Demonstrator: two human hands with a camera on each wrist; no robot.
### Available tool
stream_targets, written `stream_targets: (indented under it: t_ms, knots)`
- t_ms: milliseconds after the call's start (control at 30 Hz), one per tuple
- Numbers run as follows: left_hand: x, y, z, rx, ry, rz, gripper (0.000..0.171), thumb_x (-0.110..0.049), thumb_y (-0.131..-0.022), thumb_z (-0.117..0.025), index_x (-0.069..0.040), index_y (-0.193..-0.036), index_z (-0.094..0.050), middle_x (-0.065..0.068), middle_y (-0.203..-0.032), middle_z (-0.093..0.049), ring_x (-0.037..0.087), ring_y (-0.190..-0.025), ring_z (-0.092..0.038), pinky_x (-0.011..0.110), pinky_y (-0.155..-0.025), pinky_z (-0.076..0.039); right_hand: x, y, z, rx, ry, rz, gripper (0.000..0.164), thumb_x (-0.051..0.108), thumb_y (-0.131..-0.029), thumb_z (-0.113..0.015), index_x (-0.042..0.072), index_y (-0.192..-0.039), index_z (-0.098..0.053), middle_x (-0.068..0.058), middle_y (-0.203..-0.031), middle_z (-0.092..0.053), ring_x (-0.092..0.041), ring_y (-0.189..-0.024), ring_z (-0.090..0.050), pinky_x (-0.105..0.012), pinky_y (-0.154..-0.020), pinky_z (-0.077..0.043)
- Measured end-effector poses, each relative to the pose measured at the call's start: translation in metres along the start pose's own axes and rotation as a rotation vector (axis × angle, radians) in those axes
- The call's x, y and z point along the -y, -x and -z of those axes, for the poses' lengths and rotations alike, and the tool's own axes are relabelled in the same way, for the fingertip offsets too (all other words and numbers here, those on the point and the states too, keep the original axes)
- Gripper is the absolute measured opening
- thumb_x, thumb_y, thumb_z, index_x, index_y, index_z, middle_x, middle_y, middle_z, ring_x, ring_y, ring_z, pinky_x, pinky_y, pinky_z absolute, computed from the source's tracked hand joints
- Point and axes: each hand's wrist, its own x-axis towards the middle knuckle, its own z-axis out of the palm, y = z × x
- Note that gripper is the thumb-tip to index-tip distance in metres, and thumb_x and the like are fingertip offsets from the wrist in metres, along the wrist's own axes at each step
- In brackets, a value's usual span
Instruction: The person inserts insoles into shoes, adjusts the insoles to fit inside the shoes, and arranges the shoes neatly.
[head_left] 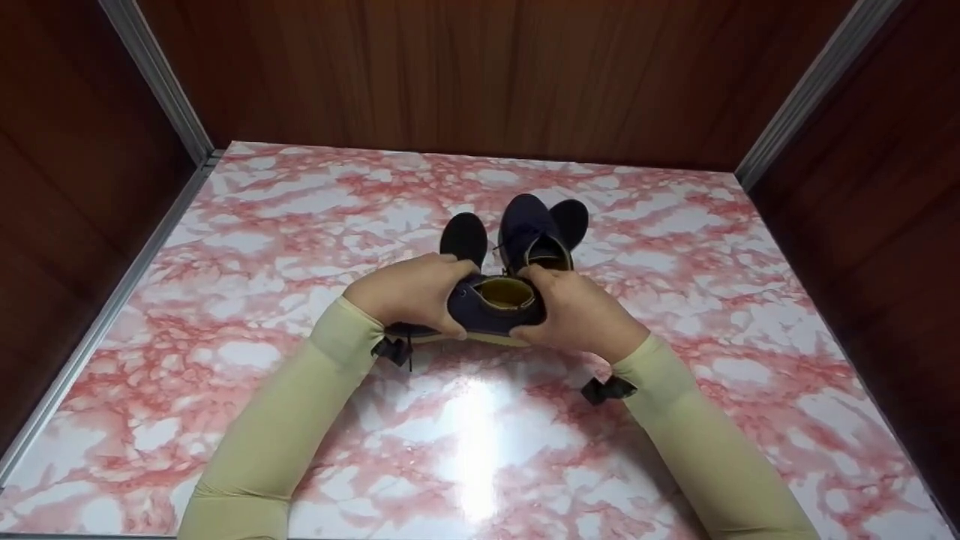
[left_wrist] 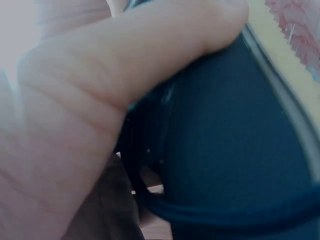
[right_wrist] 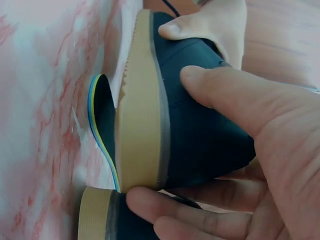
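Both hands hold a dark navy lace-up shoe (head_left: 491,315) with a pale tan sole, its opening facing up and its toe to the left. My left hand (head_left: 420,292) grips it near the laces, thumb along the near side. At the heel, my right hand (head_left: 581,311) has its thumb on the side and fingers curled round the back, as the right wrist view shows. A second navy shoe (head_left: 525,221) stands just behind, toe pointing away. One dark insole (head_left: 463,236) lies behind the left hand; another insole (head_left: 574,219) sits right of the second shoe.
The shoes are on a red-and-white marbled table (head_left: 247,285). Dark wooden panels (head_left: 465,75) rise at the back and both sides, with metal strips (head_left: 161,82) at the corners. Small dark devices (head_left: 611,388) are worn at the wrists.
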Motion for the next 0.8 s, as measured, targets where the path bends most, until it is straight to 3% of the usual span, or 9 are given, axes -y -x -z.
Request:
stream_targets:
  t_ms: [300,800]
  knots:
    - [-0.012,-0.001,-0.009,0.056,-0.04,-0.018,0.074,-0.042,-0.08,-0.093,-0.012,-0.139,-0.06,0.008,-0.127,-0.071,0.024,-0.107,-0.069,0.044,-0.101,-0.058,-0.001,0.003,0.0,0.088,0.019,0.042,0.065,0.041,-0.08,-0.097,0.01,-0.123,-0.06,-0.004,-0.099,-0.071,-0.018,-0.084,-0.069,-0.04,-0.079,-0.06]
    - [-0.025,-0.001,-0.017,0.074,-0.108,0.006,0.077,-0.045,-0.079,-0.092,-0.012,-0.139,-0.057,0.012,-0.13,-0.067,0.029,-0.114,-0.068,0.049,-0.099,-0.06,-0.003,0.002,0.0,0.179,0.02,0.05,0.066,0.038,-0.075,-0.098,0.011,-0.121,-0.059,-0.005,-0.1,-0.071,-0.019,-0.084,-0.067,-0.042,-0.081,-0.059]
